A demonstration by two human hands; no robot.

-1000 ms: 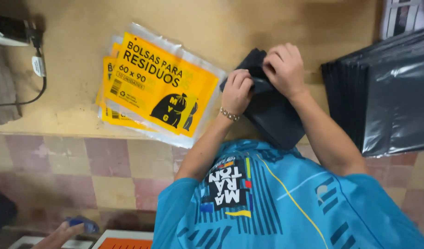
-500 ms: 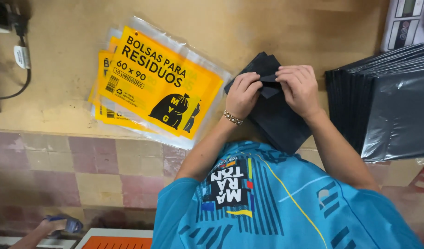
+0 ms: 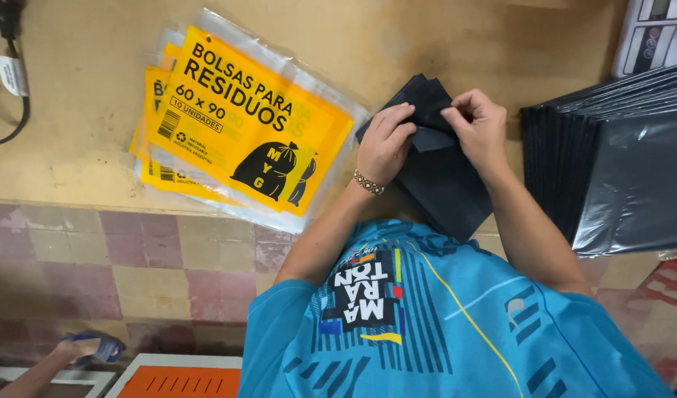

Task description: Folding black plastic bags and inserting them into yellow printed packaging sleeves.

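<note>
A folded bundle of black plastic bags lies at the near edge of a tan worktop. My left hand, with a beaded bracelet at the wrist, grips the bundle's upper left part. My right hand pinches the top fold of the same bundle, fingertips close to those of the left hand. Just to the left lies a small pile of clear packets with yellow labels, fanned out flat and untouched.
A thick stack of flat black bags sits at the right, with a grey keypad device behind it. A black cable runs at the far left. Below the worktop are floor tiles, an orange-and-white crate and another person's limb with a blue sandal.
My right hand has slid from the far side of the bundle to its top fold, and both hands now pinch that fold together. The view has shifted slightly.
</note>
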